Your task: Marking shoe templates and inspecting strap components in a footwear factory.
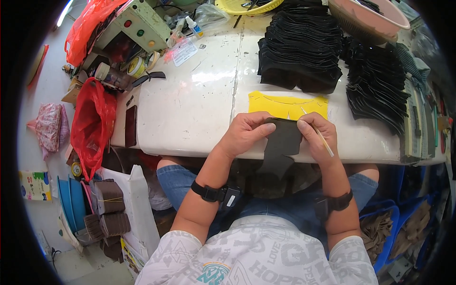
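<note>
A dark, flat cut piece point(281, 142), like leather or sheet material, hangs over the table's front edge between my hands. My left hand point(248, 133) pinches its upper left corner, thumb on top. My right hand point(320, 135) grips its upper right corner and also holds a thin pale pen-like stick point(325, 142) slanting across the fingers. Just beyond my hands lies a yellow template point(280, 102) with a curved line and a small notch. Behind it stands a tall stack of black cut pieces point(299, 52), overlapping in rows.
A second black stack point(377, 85) is at the right. Yellow point(228, 6) and pink baskets point(380, 19) stand at the back. On the left are scissors point(148, 78), a phone point(130, 126), a control box point(140, 28) and a red bag point(90, 128). Blue crates point(396, 213) sit below right.
</note>
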The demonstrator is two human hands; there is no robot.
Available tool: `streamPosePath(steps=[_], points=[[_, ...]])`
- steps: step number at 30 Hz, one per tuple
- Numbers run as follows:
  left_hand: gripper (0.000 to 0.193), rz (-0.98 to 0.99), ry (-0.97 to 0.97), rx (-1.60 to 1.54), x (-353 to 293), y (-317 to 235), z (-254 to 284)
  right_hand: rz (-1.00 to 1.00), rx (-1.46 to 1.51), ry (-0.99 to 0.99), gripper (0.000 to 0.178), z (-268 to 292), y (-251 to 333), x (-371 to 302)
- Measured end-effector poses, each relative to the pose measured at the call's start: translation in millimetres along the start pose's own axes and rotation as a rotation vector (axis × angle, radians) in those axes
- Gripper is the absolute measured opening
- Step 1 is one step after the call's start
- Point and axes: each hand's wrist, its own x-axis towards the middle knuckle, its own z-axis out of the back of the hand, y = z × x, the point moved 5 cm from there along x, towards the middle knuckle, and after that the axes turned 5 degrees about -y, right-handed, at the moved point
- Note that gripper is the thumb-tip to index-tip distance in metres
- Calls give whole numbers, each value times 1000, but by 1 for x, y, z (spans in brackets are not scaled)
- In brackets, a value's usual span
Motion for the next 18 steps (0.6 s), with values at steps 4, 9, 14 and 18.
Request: streamPosePath(steps=[4, 9, 14, 18], points=[[26, -24, 9, -57, -4, -2, -7, 6, 0, -26, 10, 0, 0, 0], [20, 47, 77, 272, -29, -17, -19, -29, -29, -62, 10, 6, 5, -8], [20, 96, -62, -82, -57, -32, -23, 53, 61, 149, 16, -11, 45, -30], [24, 318, 78, -285, -76, -20, -19, 374, -322, 232, 44, -30, 76, -37]])
